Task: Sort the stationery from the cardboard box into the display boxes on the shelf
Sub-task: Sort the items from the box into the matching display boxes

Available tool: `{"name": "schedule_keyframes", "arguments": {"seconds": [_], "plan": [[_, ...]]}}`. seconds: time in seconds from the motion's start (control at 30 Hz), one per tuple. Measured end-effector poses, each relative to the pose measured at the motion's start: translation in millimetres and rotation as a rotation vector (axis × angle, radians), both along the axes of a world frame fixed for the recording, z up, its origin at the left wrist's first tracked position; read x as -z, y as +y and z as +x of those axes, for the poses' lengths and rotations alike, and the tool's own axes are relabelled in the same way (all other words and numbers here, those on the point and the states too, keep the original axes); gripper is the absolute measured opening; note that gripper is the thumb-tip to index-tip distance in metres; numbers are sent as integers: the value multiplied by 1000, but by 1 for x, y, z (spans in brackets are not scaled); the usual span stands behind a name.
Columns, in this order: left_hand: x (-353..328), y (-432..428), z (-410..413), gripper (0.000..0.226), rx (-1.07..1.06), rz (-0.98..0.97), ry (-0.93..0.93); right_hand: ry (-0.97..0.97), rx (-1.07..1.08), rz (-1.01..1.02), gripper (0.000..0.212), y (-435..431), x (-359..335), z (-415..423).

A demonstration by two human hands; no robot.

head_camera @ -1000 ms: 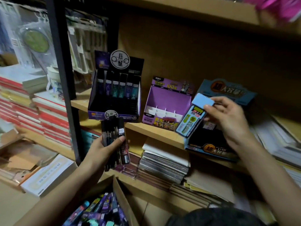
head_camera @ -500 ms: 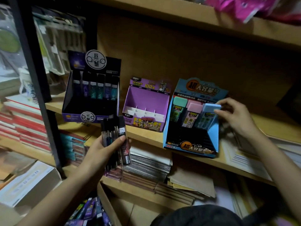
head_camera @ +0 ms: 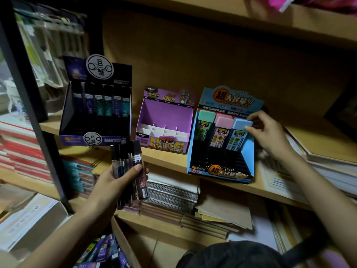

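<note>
blue-capped lead case [head_camera: 239, 132] likely light, stiff, slick plastic; right grip [head_camera: 270, 138] pinches its cap corner, good hold. left grip [head_camera: 116, 184] clutches dark lead tubes [head_camera: 128, 167].

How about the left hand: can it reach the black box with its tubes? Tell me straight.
Probably yes. The left hand holds the dark tubes just below and in front of the black box, whose open front faces it; nothing stands between.
</note>
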State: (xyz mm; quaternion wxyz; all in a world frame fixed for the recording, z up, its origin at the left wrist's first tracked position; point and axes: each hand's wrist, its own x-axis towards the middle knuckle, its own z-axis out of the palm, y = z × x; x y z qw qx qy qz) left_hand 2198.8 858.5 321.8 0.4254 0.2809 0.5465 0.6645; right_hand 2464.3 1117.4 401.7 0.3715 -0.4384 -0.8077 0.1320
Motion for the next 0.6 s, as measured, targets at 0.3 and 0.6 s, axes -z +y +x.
{"name": "schedule_keyframes", "arguments": {"seconds": [0.3,0.6], "plan": [[-3,1,6,15,17,27,-19,-298,169,178,28,-14,-6,-5],[-5,-2,11,17,102,23,60,175,-508,-449,10,-144,6,-103]]}}
